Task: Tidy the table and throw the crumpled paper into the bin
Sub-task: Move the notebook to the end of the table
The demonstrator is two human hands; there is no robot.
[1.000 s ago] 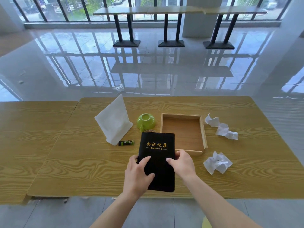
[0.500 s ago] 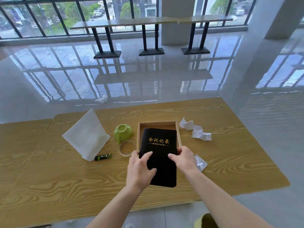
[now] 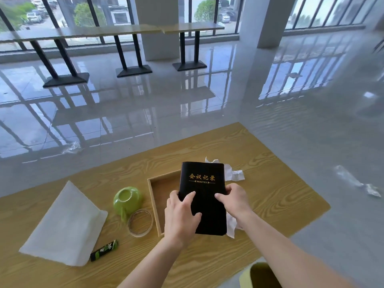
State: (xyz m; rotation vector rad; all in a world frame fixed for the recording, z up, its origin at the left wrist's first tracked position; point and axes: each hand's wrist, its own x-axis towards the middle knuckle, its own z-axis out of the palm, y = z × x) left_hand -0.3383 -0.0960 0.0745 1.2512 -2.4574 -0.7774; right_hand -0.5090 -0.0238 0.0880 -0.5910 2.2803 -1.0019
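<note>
The black notebook (image 3: 202, 196) hides the right side of the wooden tray (image 3: 160, 188) and part of the far crumpled paper (image 3: 233, 173); the near crumpled paper (image 3: 230, 225) shows only a corner past the notebook; a yellow-green thing (image 3: 259, 275) is cut off by the bottom edge; the print on the small green-and-black tube (image 3: 104, 250) is too small to read

Wood-grain table (image 3: 270, 190), matt. Plain wooden tray (image 3: 164, 189), smooth. Black leather-look notebook (image 3: 204, 202), faint sheen, gilt lettering. Glossy green cup (image 3: 127, 197). White crumpled paper (image 3: 234, 174), creased, rough. Mirror-glossy tiled floor (image 3: 187, 104).
</note>
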